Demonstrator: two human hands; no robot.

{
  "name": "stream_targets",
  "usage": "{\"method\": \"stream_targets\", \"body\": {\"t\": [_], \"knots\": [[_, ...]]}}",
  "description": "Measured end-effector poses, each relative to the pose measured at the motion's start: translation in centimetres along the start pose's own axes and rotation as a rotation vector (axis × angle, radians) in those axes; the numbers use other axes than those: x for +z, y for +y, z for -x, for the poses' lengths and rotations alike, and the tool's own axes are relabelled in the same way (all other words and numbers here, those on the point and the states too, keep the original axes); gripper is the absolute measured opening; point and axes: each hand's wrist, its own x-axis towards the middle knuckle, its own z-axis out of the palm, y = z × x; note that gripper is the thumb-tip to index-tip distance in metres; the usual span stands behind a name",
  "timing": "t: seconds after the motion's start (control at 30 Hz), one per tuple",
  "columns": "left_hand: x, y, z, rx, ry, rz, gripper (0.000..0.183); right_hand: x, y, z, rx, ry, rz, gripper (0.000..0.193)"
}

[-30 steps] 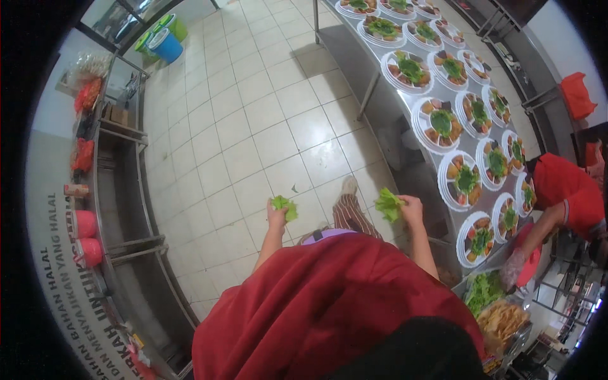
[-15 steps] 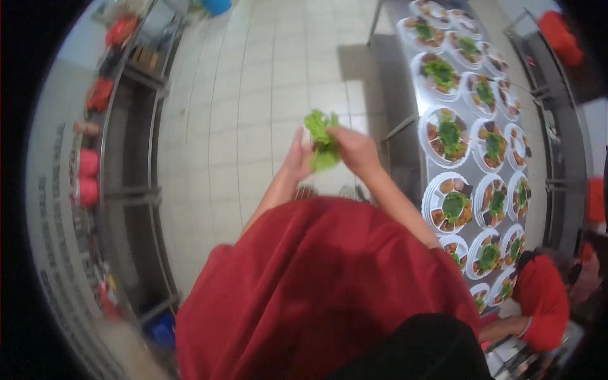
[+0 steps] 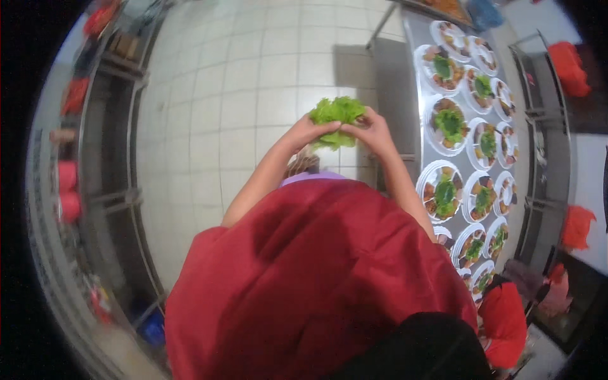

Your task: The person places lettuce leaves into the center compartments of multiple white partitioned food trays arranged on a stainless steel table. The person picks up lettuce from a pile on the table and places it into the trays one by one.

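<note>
A bunch of bright green lettuce is held out in front of me, above the tiled floor. My left hand grips its left side, with the thumb laid across the front. On the other side my right hand pinches it, its thumb nearly meeting the left one. The fingers behind the leaves are hidden. To my right, white divided plates of food stand in rows on a steel table. Many bear green leaves in the middle; some at the far end and right side show none.
At the far end of the table sit a tray of orange-brown food and a blue bag. A person in red is at the lower right. Metal shelving runs along the left, with red and pink items on it.
The lettuce is now spread wider between both hands, where before it was bunched upright. My view has shifted, bringing the tray at the table's far end into sight.
</note>
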Motion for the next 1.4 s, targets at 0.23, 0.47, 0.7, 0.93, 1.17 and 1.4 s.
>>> {"method": "stream_targets", "body": {"t": [0.23,0.47,0.7,0.93,1.17,1.4], "knots": [[-1.4,4.9,-12.6,-0.046,-0.169,-0.303,0.038,-4.7,-1.9,-4.1,0.096,0.37,-0.091,0.04],[4.3,8.5,-25.6,-0.053,-0.43,-0.557,0.045,-12.8,0.1,-6.5,0.34,0.586,-0.362,0.035],[9.6,14.6,-36.7,0.094,-0.404,-0.617,0.056,-24.5,2.2,-14.5,0.229,0.661,-0.26,0.037],[11.4,18.5,-50.2,0.238,-0.343,-0.621,0.046,-35.1,3.8,-25.9,0.147,0.602,-0.067,0.037],[17.5,22.5,-62.8,0.563,-0.354,-0.886,0.047,-45.3,7.5,-34.2,0.196,0.839,0.205,0.037],[22.3,21.1,-71.3,0.553,-0.419,-1.139,0.038,-50.0,12.3,-38.8,0.33,1.01,0.469,0.042]]}}
